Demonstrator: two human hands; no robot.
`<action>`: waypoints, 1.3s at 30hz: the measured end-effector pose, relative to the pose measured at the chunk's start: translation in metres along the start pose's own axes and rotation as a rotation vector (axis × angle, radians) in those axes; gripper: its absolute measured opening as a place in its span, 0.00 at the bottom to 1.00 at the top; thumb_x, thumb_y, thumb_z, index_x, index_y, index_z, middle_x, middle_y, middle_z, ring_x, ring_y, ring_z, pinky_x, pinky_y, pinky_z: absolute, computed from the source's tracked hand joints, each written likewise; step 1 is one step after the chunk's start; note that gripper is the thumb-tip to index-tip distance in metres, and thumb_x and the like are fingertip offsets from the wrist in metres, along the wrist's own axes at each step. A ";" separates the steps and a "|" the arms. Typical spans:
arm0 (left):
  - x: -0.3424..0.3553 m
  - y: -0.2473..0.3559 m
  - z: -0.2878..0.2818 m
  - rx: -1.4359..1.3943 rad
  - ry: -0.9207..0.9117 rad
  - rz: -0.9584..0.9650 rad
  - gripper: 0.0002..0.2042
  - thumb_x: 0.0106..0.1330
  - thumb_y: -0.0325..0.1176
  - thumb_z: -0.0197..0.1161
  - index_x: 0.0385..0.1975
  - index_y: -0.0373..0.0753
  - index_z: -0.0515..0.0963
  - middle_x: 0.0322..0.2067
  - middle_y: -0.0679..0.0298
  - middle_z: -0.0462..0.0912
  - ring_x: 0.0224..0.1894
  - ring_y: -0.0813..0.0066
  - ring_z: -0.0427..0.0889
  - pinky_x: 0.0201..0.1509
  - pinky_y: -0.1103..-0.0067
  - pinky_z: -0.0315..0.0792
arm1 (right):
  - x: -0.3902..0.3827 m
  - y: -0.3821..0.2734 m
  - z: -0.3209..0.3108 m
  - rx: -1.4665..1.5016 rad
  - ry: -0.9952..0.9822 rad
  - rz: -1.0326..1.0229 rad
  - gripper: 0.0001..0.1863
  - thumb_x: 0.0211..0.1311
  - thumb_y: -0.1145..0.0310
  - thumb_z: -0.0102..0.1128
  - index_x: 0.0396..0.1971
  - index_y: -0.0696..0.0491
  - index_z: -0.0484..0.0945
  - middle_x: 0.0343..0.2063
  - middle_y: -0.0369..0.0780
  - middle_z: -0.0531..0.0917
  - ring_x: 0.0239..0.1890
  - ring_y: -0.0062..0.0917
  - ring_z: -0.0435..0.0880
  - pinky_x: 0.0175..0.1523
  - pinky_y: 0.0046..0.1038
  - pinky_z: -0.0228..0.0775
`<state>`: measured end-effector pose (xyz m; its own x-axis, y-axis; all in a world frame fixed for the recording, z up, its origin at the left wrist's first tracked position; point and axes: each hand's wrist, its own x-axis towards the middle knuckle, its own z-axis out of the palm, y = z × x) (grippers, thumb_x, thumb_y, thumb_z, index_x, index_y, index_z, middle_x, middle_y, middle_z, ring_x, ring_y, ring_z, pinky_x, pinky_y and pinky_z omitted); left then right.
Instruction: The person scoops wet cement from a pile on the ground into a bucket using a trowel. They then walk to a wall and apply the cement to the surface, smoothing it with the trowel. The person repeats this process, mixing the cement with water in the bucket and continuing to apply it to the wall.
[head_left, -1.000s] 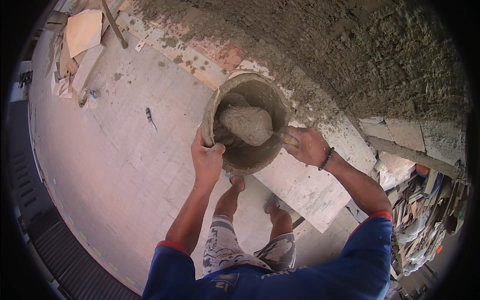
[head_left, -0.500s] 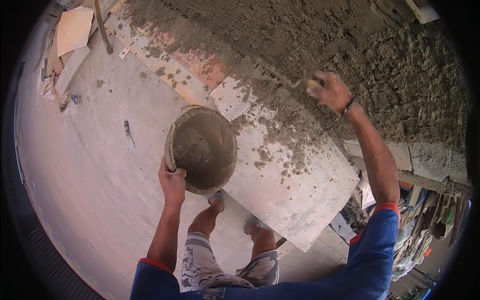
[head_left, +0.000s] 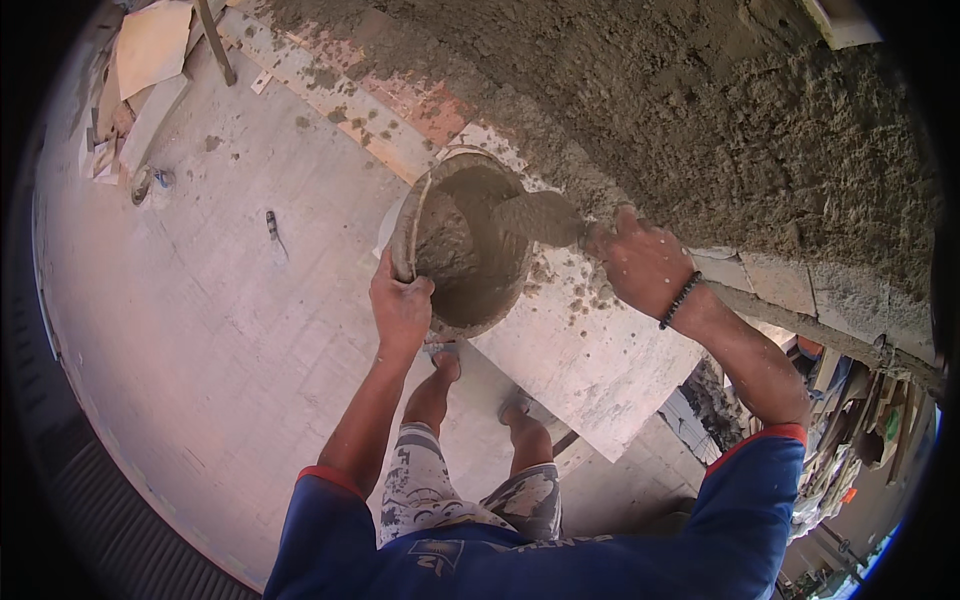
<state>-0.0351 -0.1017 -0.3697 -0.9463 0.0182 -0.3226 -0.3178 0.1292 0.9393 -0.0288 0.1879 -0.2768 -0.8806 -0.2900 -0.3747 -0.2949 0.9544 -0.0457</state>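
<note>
The left hand (head_left: 400, 303) is clamped on the near rim of a round mortar pan (head_left: 462, 240), holding it tilted up before the rough-plastered wall (head_left: 700, 120). The right hand (head_left: 640, 262) is closed around a trowel (head_left: 540, 218) — its loaded blade sits inside the pan. Below, a mortar-spattered board (head_left: 590, 360) lies on the concrete floor (head_left: 200, 330) — sandalled feet just beside it.

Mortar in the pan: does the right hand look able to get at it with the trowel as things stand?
Probably yes. The left hand tilts the pan open toward the right hand, whose trowel already lies across the mortar; nothing stands between.
</note>
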 end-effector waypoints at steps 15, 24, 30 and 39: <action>-0.037 0.083 0.027 0.572 -0.033 0.407 0.30 0.47 0.15 0.51 0.58 0.30 0.68 0.50 0.44 0.76 0.55 0.52 0.75 0.62 0.72 0.64 | 0.013 -0.020 0.084 0.666 -0.033 0.057 0.22 0.55 0.59 0.60 0.46 0.57 0.77 0.30 0.55 0.82 0.38 0.49 0.82 0.46 0.43 0.75; -0.013 0.065 0.004 -0.018 -0.046 0.123 0.28 0.50 0.15 0.50 0.56 0.29 0.68 0.46 0.54 0.79 0.49 0.68 0.77 0.56 0.79 0.68 | 0.016 -0.041 0.069 0.825 0.098 0.036 0.22 0.55 0.59 0.63 0.46 0.55 0.75 0.33 0.53 0.82 0.38 0.50 0.81 0.44 0.43 0.74; -0.005 0.039 -0.017 -0.181 0.065 0.057 0.24 0.51 0.15 0.48 0.52 0.28 0.69 0.43 0.61 0.79 0.44 0.77 0.76 0.52 0.82 0.67 | -0.017 -0.012 -0.017 0.657 0.045 0.075 0.27 0.52 0.65 0.67 0.51 0.51 0.65 0.42 0.49 0.78 0.48 0.48 0.77 0.50 0.43 0.70; -0.011 0.015 -0.044 -0.063 0.131 0.005 0.23 0.49 0.16 0.48 0.50 0.29 0.71 0.41 0.61 0.79 0.42 0.75 0.76 0.51 0.82 0.67 | -0.009 0.081 -0.054 0.746 0.048 0.195 0.17 0.60 0.61 0.62 0.45 0.55 0.78 0.26 0.44 0.83 0.30 0.34 0.82 0.39 0.35 0.75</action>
<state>-0.0320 -0.1432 -0.3472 -0.9463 -0.1109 -0.3037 -0.3120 0.0672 0.9477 -0.0644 0.2645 -0.2272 -0.9111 -0.0983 -0.4002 0.1802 0.7782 -0.6016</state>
